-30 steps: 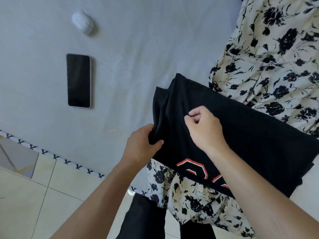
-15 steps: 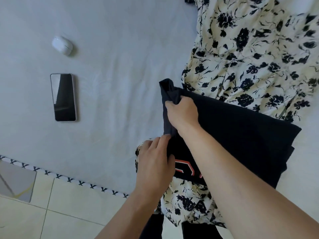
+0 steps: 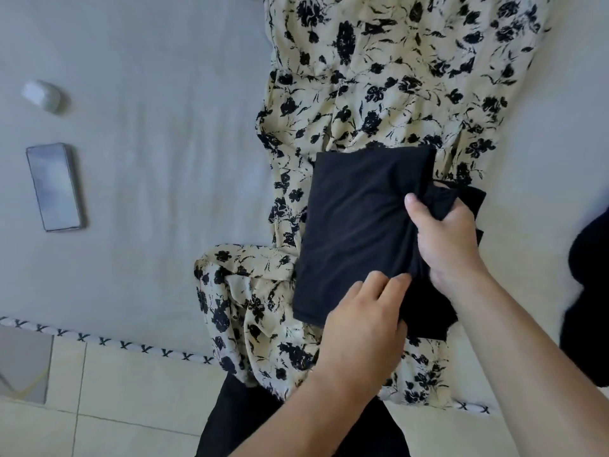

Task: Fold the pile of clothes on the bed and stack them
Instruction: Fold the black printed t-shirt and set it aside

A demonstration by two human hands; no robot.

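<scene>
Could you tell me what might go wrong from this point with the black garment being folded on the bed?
1. The right hand grips a bunched end of the black garment; tucking it in could leave a lumpy, uneven fold.
2. The garment lies on the loose floral dress, so pressing or sliding it could drag and crease the dress.
3. The left hand only rests on the near edge; the fold might spring open if it lifts.

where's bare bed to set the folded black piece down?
Bare sheet between the phone and the floral dress, and right of the dress. Crowded where both hands, left and right, work the black garment on the dress.
</scene>
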